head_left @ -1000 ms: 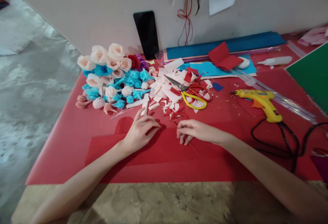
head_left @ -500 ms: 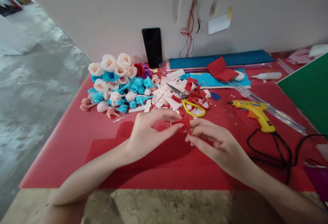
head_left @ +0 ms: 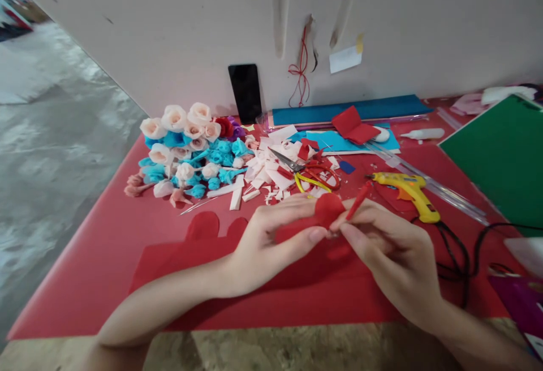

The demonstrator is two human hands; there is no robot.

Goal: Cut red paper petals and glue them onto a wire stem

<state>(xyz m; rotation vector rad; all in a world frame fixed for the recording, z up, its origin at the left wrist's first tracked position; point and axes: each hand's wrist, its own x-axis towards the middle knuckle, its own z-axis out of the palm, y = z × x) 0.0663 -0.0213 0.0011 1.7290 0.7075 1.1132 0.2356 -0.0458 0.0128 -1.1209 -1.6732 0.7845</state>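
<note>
Over the front of the red table, my left hand [head_left: 267, 246] pinches a rounded red crepe paper petal [head_left: 329, 208] between thumb and fingers. My right hand [head_left: 394, 252] is closed on a narrow red paper roll [head_left: 358, 201], which slants up past the fingertips. The petal and the roll are side by side; fingers hide whether they touch. Below my left forearm lies a red paper sheet [head_left: 169, 258], and two rounded red pieces [head_left: 203, 227] show at its far edge. Yellow-and-red-handled scissors [head_left: 292, 163] rest on paper scraps [head_left: 258, 164] beyond my hands.
Paper flowers [head_left: 186, 150] in peach, blue and pink crowd the back left. A black phone [head_left: 246, 94] leans on the wall. To the right lie a yellow glue gun [head_left: 407, 190] with a black cord, clear plastic sticks [head_left: 441, 193] and a green board [head_left: 500, 162].
Both hands have shifted right and slightly lower in view. The red pieces between them now show more clearly, the petal opened out and the roll tilted upward. The camera view has shifted too.
</note>
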